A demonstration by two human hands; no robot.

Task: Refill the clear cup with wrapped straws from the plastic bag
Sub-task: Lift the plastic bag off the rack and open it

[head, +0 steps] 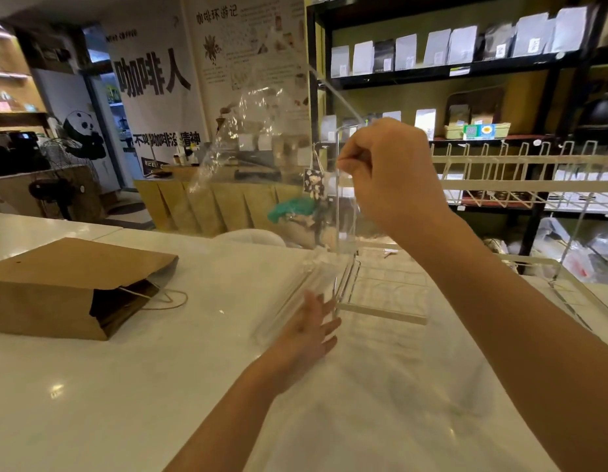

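The head view shows the right hand, its grip pinched shut on the plastic bag, lifting it high so the straws slide out toward the open left hand on the counter, likely to gather them; the cup is not discernible.

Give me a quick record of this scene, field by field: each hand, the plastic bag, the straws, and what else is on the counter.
right hand: raised, closed on the plastic bag
left hand: low, open, against the wrapped straws
plastic bag: clear, lifted above the counter
straws: bundle slanting down to the counter
clear cup: not discernible
paper bag: brown, lying on its side, left
wire rack: beside the straws
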